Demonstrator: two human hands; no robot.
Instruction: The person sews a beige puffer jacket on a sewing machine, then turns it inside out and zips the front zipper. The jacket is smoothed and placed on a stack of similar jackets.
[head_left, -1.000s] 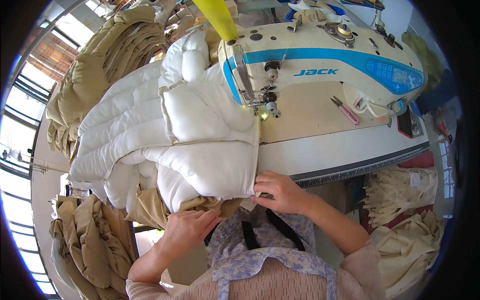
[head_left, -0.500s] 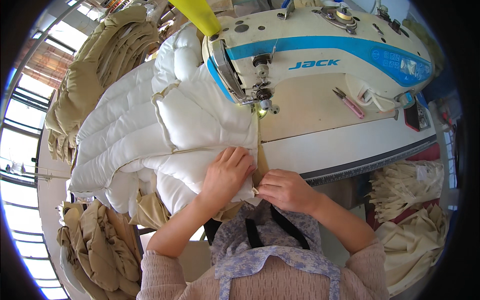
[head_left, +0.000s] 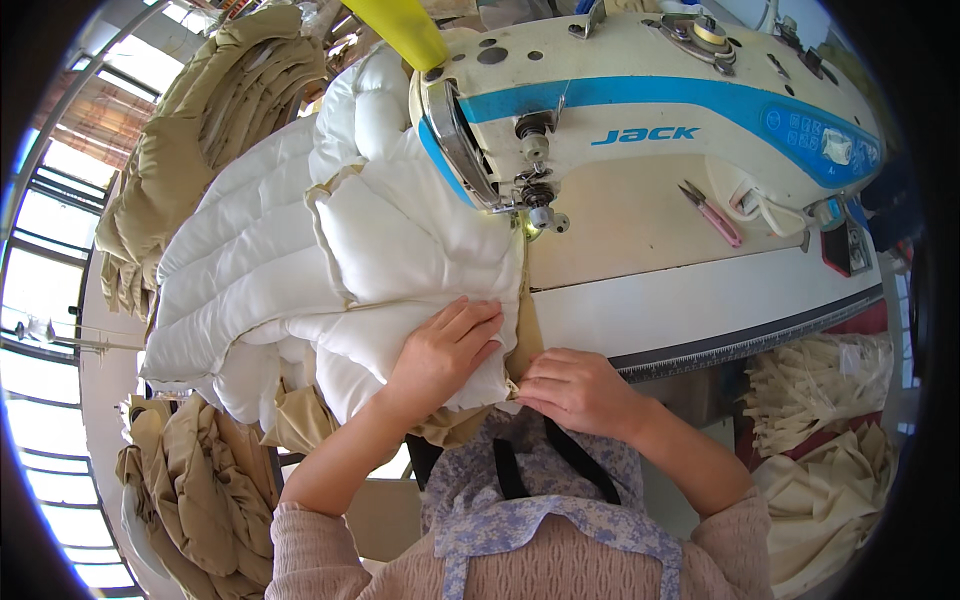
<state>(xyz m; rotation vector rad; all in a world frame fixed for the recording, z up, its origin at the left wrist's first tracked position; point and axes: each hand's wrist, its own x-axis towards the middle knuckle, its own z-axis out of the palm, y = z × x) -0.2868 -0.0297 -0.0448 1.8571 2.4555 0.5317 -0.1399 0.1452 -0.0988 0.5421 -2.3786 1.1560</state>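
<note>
A white quilted, padded garment piece [head_left: 400, 240] with beige fabric edging lies on the sewing table, its right edge running up under the presser foot of a white and blue sewing machine [head_left: 640, 110]. My left hand [head_left: 445, 350] rests flat on the padding near that edge, fingers stretched and lying together. At the near right corner, my right hand [head_left: 580, 390] pinches the edge; its fingertips are partly hidden by the fabric. A beige strip [head_left: 527, 330] shows along the seam between my hands. The needle itself cannot be made out.
Pink-handled thread snips [head_left: 715, 215] lie on the machine bed. A ruler strip [head_left: 740, 345] lines the table's front edge. Tan padded pieces [head_left: 200, 140] are heaped at far left, with more tan fabric [head_left: 195, 480] below. At right are bundled cream strips [head_left: 820, 385] and cream cloth [head_left: 825, 490].
My left hand has flattened and slid slightly left on the padding. The right hand keeps its pinch at the corner. The whole view has shifted a little.
</note>
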